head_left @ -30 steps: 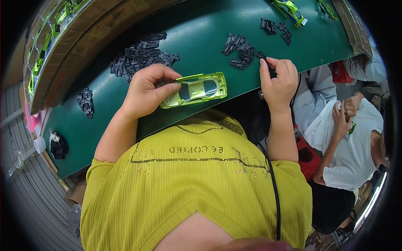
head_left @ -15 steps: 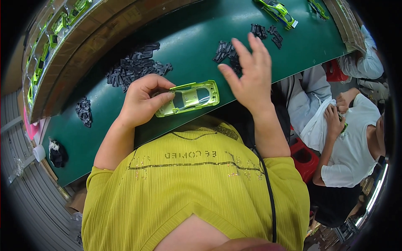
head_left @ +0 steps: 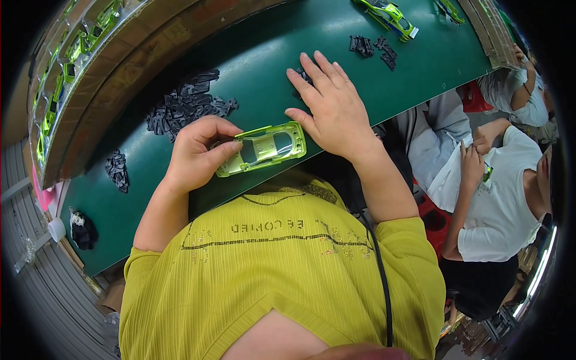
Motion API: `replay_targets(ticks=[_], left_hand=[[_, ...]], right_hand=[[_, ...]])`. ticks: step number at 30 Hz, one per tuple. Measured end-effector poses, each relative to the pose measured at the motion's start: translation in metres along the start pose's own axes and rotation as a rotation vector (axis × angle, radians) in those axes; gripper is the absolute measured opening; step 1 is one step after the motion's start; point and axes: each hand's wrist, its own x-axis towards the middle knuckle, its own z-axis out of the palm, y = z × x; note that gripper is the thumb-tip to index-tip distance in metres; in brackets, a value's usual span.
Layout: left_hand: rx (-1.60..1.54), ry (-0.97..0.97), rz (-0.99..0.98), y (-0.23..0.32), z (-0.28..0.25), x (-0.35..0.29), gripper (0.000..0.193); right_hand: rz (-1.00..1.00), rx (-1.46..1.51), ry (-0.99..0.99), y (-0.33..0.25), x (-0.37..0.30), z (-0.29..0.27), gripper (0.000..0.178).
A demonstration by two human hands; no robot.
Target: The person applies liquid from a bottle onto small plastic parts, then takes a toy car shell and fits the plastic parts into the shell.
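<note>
My left hand (head_left: 203,151) pinches the left end of a lime-green toy car body shell (head_left: 267,146), holding it near the front edge of the green table (head_left: 264,78). The shell's hollow inside faces up, with clear window parts showing. My right hand (head_left: 333,108) is spread flat, palm down, just right of the shell and over a few small black plastic parts (head_left: 302,83), which it mostly hides. A large heap of black plastic parts (head_left: 180,105) lies beyond my left hand.
Smaller black clusters lie at left (head_left: 117,170) and far right (head_left: 362,45). Green toy cars (head_left: 390,17) stand at the far edge. A cardboard tray wall (head_left: 102,90) curves along the left back. Co-workers sit at right, one in a white shirt (head_left: 501,186).
My right hand has come down and leftward onto the small black parts, its fingers flattening over them. The left hand still holds the car shell, which shifts slightly left in view.
</note>
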Motion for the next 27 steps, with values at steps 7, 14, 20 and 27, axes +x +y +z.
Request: replay_targets(ticks=[7,14,20,27], left_hand=[[-0.013,0.002,0.011,0.000,0.002,0.001,0.016],[-0.028,0.003,0.013,0.000,0.001,0.000,0.016],[-0.014,-0.005,0.018,0.001,0.001,0.001,0.016],[-0.016,-0.003,0.023,0.000,0.001,0.002,0.015]], right_hand=[[-0.057,0.044,0.030,0.003,0.000,0.000,0.047],[-0.071,0.066,0.040,0.001,0.001,0.000,0.043],[-0.107,0.113,0.194,0.005,-0.001,-0.009,0.033],[0.191,-0.073,0.548,0.080,-0.014,-0.021,0.018]])
